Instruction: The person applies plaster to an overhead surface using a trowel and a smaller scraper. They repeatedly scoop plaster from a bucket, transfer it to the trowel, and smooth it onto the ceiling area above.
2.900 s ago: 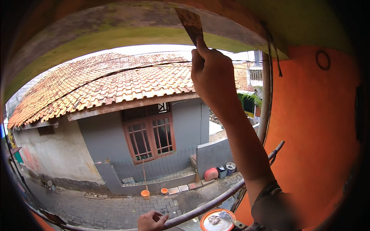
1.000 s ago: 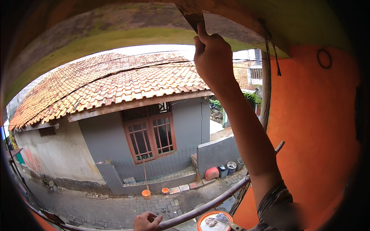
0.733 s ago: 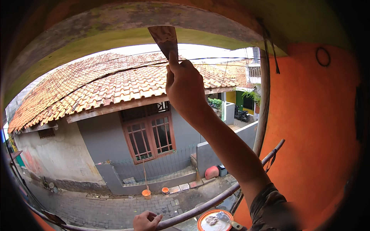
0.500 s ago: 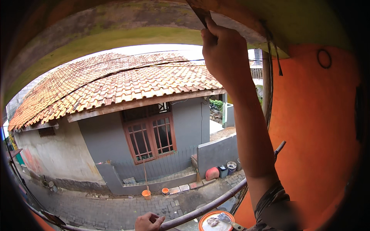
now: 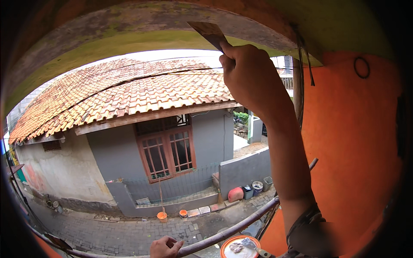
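My right hand (image 5: 251, 79) is raised high, its fingers closed round a putty knife; the handle is hidden in the fist. The flat, dark blade of the putty knife (image 5: 210, 33) points up and left, just below the patchy, stained beam (image 5: 142, 22) overhead. Whether the blade touches the beam I cannot tell. Low down, my left hand (image 5: 165, 247) is wrapped over a bamboo pole (image 5: 234, 230). Between the pole and my right arm stands an orange-rimmed bucket (image 5: 223, 249) with white paste, a second putty knife (image 5: 255, 247) lying across its top.
An orange wall (image 5: 348, 142) rises close on the right, with cables (image 5: 306, 56) hanging beside a post. Beyond the pole and well below lies a paved lane (image 5: 116, 236). Across it stands a grey house with a tiled roof (image 5: 142, 86) and several buckets and containers at its foot.
My right hand has come down a little from the beam and tilted, so more of the putty knife's blade shows. The left hand stays on the pole.
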Demonstrator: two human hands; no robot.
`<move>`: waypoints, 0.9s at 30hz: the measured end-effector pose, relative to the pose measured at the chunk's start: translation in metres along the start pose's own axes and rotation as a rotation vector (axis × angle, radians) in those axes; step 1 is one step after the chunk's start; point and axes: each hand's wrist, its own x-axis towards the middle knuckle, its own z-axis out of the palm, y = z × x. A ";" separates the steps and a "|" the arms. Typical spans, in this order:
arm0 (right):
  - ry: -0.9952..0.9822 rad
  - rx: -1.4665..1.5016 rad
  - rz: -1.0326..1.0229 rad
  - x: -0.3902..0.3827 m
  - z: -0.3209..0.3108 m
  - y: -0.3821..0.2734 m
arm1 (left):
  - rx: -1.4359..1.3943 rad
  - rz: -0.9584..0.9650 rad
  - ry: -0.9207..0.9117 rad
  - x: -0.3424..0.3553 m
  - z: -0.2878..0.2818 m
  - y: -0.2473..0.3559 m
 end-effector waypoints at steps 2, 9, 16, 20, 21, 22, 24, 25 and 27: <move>0.110 0.035 0.007 -0.003 0.009 -0.004 | 0.000 0.004 0.020 -0.004 -0.001 -0.001; 0.453 0.043 0.089 0.011 0.069 0.003 | -0.018 -0.005 0.020 -0.002 0.001 0.000; 0.598 0.278 0.126 0.035 0.147 -0.009 | -0.003 0.002 0.023 -0.005 0.001 0.001; 0.666 0.345 0.112 0.048 0.186 -0.009 | -0.022 -0.001 0.020 -0.004 -0.002 0.004; 0.671 0.342 0.118 0.049 0.189 -0.015 | -0.029 -0.020 0.015 -0.005 -0.002 0.001; 0.678 0.337 0.125 0.048 0.191 -0.018 | -0.035 -0.037 0.009 -0.005 -0.002 -0.002; 0.598 0.342 0.159 0.039 0.186 -0.022 | -0.029 -0.050 0.010 -0.005 -0.002 -0.005; 0.554 0.342 0.176 0.031 0.183 -0.024 | -0.018 -0.048 0.017 -0.005 -0.003 -0.005; 0.407 0.325 0.185 0.011 0.180 -0.023 | 0.002 -0.058 0.019 -0.005 -0.002 -0.001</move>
